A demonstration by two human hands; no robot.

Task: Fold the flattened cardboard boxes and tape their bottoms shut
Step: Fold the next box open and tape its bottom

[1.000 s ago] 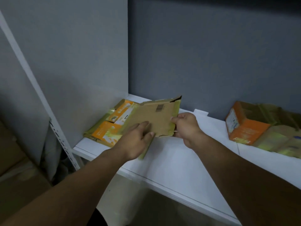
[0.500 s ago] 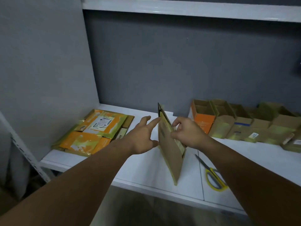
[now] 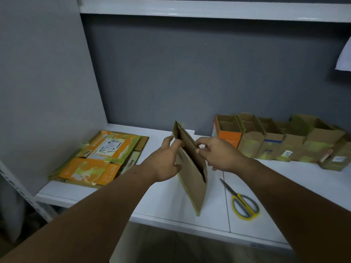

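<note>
Scissors (image 3: 245, 205), yellow handles, lie flat on white shelf (image 3: 167, 211) near the front edge, just right of the flattened box (image 3: 191, 181). Box stands on edge mid-shelf, tilted, its two panels parted to a narrow slit at top. Left hand (image 3: 167, 160) pinches the left panel near its upper edge. Right hand (image 3: 218, 156) grips the right panel, fingers curled over it. Stack of flat boxes (image 3: 100, 156), orange and green, sits at left by the side wall. Row of folded boxes (image 3: 281, 141), tops open, lines grey back wall (image 3: 171, 73) on the right.
</note>
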